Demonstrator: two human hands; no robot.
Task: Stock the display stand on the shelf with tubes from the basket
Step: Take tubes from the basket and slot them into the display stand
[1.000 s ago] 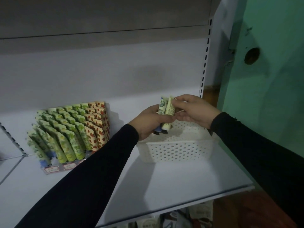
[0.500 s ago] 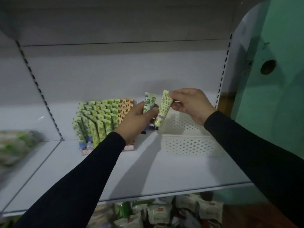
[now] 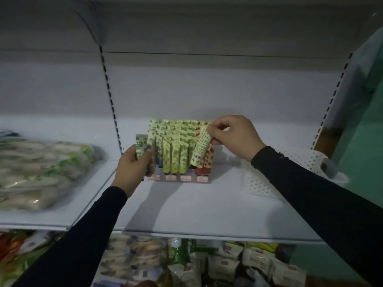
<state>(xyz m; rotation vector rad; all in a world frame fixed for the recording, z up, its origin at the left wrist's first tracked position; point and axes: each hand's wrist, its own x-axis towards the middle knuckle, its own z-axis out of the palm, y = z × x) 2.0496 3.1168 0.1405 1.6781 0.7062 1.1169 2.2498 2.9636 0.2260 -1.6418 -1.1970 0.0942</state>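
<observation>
Though blurred, barcode on tube (image 3: pixel 200 147)

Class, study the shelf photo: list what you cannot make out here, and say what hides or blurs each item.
- Basket, head view: its inside is blocked by the right sleeve; whether tubes remain is unknown.
- Price labels on the display stand: too small to read.
- Bagged goods on the left: blurred, contents unclear.
- Tube in the left hand: lower end covered by fingers.
</observation>
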